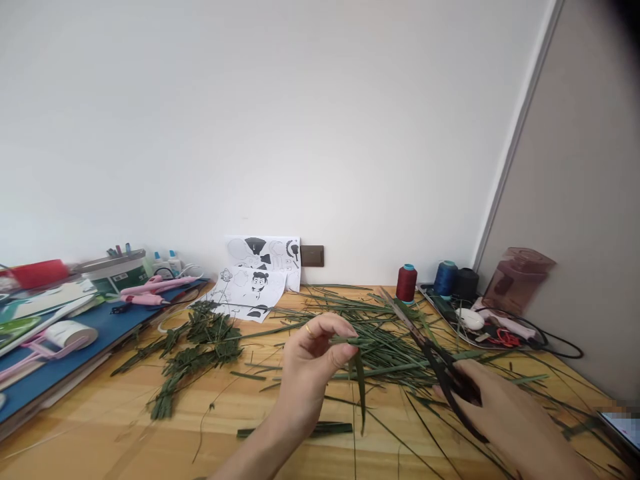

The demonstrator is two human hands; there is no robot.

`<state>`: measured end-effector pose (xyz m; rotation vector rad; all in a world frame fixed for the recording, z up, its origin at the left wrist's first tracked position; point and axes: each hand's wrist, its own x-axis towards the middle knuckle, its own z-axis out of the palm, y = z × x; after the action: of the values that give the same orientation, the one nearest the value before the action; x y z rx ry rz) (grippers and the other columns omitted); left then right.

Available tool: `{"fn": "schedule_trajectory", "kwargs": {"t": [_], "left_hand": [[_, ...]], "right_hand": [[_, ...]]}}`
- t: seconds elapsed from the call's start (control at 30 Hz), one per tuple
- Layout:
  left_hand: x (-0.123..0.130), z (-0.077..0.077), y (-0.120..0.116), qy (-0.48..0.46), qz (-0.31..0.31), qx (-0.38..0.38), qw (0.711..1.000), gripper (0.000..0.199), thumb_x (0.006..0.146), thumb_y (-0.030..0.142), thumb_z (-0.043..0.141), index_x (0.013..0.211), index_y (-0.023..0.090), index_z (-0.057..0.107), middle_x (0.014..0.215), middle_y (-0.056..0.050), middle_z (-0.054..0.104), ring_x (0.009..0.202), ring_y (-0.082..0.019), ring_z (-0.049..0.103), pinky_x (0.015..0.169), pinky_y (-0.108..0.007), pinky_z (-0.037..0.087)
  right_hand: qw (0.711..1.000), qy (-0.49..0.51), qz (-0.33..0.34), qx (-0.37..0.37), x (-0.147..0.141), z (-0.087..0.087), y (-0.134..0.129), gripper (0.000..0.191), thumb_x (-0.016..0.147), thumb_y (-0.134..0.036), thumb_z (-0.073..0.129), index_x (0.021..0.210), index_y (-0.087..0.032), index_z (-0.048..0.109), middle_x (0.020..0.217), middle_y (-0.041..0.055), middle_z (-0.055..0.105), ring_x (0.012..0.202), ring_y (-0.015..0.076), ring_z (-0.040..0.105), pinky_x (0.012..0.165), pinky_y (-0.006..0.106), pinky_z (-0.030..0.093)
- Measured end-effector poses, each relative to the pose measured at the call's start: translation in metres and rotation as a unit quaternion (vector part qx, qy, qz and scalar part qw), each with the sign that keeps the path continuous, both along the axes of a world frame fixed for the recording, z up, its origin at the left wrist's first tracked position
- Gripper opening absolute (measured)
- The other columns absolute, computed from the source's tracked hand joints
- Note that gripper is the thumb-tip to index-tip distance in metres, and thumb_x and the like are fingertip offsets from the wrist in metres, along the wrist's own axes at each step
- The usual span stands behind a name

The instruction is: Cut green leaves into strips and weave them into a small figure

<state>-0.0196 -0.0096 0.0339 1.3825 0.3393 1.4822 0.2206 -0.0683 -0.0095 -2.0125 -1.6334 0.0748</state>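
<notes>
My left hand (313, 363) pinches a green grass blade (361, 393) between thumb and fingertips, and the blade's end hangs down towards the table. In my right hand (493, 403) is a pair of black-handled scissors (425, 343), with the blades pointing up and to the left, away from me. Whether the scissor blades are parted is hard to see. Beneath and behind both hands spreads a loose heap of long green grass blades (385, 347). A short bundle of cut blades (333, 428) lies on the wood near my left wrist.
Left of the heap lie wilted leafy stems (200, 347). Printed drawing sheets (260, 287) rest near the wall. A dark red thread spool (407, 283) and a cluttered tray (480, 340) stand back right. Pink glue guns (150, 290) sit on a blue mat (120, 347).
</notes>
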Motion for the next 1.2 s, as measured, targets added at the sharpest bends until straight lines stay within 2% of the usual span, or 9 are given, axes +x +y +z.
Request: {"fn": "schedule_trajectory", "kwargs": {"t": [0.2,0.37,0.47,0.57,0.7,0.83,0.93,1.1,1.2], "left_hand": [[0.0,0.001,-0.002,-0.023,-0.179,-0.088,0.98,0.012,0.064,0.022,0.069,0.069,0.017,0.059,0.07,-0.001,0.053,0.072,-0.013,0.048,0.067,-0.025,0.039],[0.003,0.001,-0.003,-0.035,-0.278,-0.131,0.951,0.011,0.065,0.021,0.066,0.07,0.017,0.058,0.071,-0.002,0.052,0.073,-0.014,0.049,0.076,-0.031,0.038],[0.004,0.001,-0.004,-0.022,-0.295,-0.116,0.948,0.011,0.065,0.022,0.066,0.07,0.016,0.058,0.069,-0.003,0.051,0.076,-0.015,0.049,0.08,-0.033,0.035],[0.003,0.003,-0.005,0.005,-0.29,-0.087,0.953,0.009,0.066,0.021,0.066,0.068,0.016,0.059,0.069,-0.003,0.049,0.079,-0.017,0.047,0.077,-0.03,0.035],[0.0,0.006,-0.005,0.026,-0.26,-0.073,0.962,0.008,0.066,0.02,0.065,0.065,0.015,0.058,0.068,-0.003,0.048,0.082,-0.017,0.045,0.076,-0.028,0.033],[0.0,0.005,-0.005,0.024,-0.274,-0.081,0.958,0.01,0.065,0.022,0.066,0.064,0.015,0.058,0.066,-0.003,0.048,0.083,-0.018,0.045,0.078,-0.029,0.034],[0.001,0.006,-0.006,0.045,-0.251,-0.075,0.964,0.006,0.067,0.02,0.064,0.068,0.015,0.06,0.071,-0.003,0.051,0.084,-0.017,0.047,0.079,-0.03,0.035],[-0.002,0.013,-0.009,0.111,-0.087,-0.085,0.986,0.009,0.075,0.019,0.056,0.077,0.019,0.065,0.083,-0.001,0.057,0.082,-0.013,0.05,0.075,-0.024,0.038],[-0.003,0.015,-0.014,0.176,-0.026,-0.053,0.983,0.011,0.07,0.021,0.063,0.081,0.02,0.065,0.082,0.0,0.058,0.078,-0.013,0.052,0.072,-0.024,0.042]], "right_hand": [[0.983,-0.164,0.023,-0.081,0.016,-0.032,0.016,0.026,0.076,-0.033,0.044,0.082,-0.016,0.062,0.084,0.0117,0.062,0.076,0.028,0.06,0.061,0.035,0.043],[0.958,-0.284,0.032,-0.024,-0.016,-0.006,0.01,0.027,0.08,-0.026,0.041,0.07,-0.013,0.062,0.081,0.0161,0.06,0.084,0.0321,0.055,0.067,0.04,0.042],[0.978,-0.058,0.198,-0.004,-0.052,0.03,0.003,0.027,0.086,-0.027,0.035,0.082,-0.02,0.061,0.083,0.0058,0.06,0.078,0.0191,0.055,0.071,0.031,0.042],[0.902,0.236,0.36,-0.028,-0.08,0.058,0.002,0.025,0.087,-0.03,0.037,0.098,-0.024,0.057,0.084,0.0,0.057,0.08,0.0141,0.052,0.074,0.025,0.041],[0.793,0.419,0.437,-0.072,-0.093,0.063,0.009,0.024,0.083,-0.037,0.046,0.095,-0.022,0.06,0.082,-0.0016,0.051,0.081,0.0131,0.046,0.074,0.024,0.039],[0.753,0.488,0.432,-0.096,-0.094,0.052,0.014,0.026,0.075,-0.042,0.055,0.081,-0.019,0.064,0.073,-0.0019,0.049,0.075,0.0129,0.043,0.07,0.024,0.037],[0.774,0.489,0.398,-0.059,-0.092,0.05,0.014,0.019,0.072,-0.037,0.061,0.071,-0.018,0.062,0.07,-0.0019,0.051,0.074,0.0134,0.045,0.069,0.025,0.037],[0.906,0.309,0.274,0.095,-0.085,0.06,0.01,0.012,0.075,-0.027,0.058,0.065,-0.02,0.057,0.067,-0.0029,0.046,0.063,0.011,0.044,0.056,0.023,0.034],[0.936,0.217,0.245,0.128,-0.084,0.067,0.007,0.012,0.077,-0.024,0.055,0.066,-0.019,0.056,0.066,-0.0028,0.047,0.057,0.0098,0.043,0.05,0.023,0.032]]}}
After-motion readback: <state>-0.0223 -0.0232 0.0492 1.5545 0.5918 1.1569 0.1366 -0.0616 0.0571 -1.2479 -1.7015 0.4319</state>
